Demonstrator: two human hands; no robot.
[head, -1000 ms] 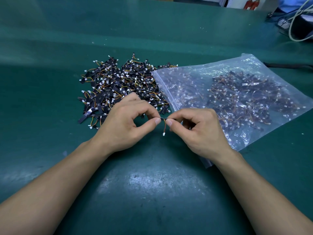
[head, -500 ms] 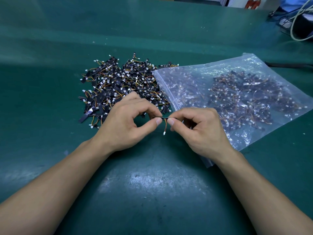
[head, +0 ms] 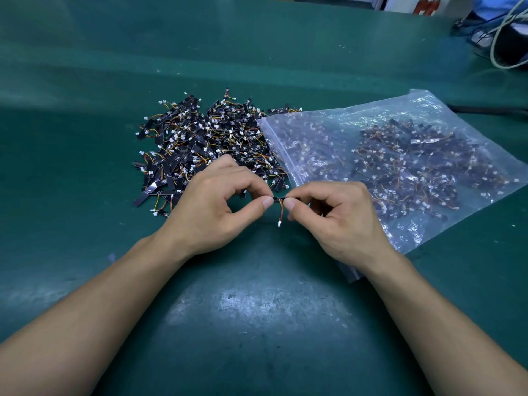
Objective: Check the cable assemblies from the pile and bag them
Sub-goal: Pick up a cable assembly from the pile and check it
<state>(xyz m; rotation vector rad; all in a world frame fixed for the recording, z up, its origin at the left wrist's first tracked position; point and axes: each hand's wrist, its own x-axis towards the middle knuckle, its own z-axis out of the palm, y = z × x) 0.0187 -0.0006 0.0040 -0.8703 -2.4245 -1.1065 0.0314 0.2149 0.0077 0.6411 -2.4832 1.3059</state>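
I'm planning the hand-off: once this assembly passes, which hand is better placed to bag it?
Right, probably. The right hand pinches one end of the cable assembly beside the zip edge of the bag, partly over it. The left hand pinches the other end on the pile side, farther away.

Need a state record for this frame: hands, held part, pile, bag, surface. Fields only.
left hand: thumb and forefinger pinch one end of the cable assembly
right hand: pinches the other end
cable assembly: black strip held level between both hands, coloured wires and white connector hanging down
pile: loose assemblies beyond the left hand
zip bag: clear, lying flat right of the pile, already holds many assemblies; open or sealed, cannot tell
surface: green mat
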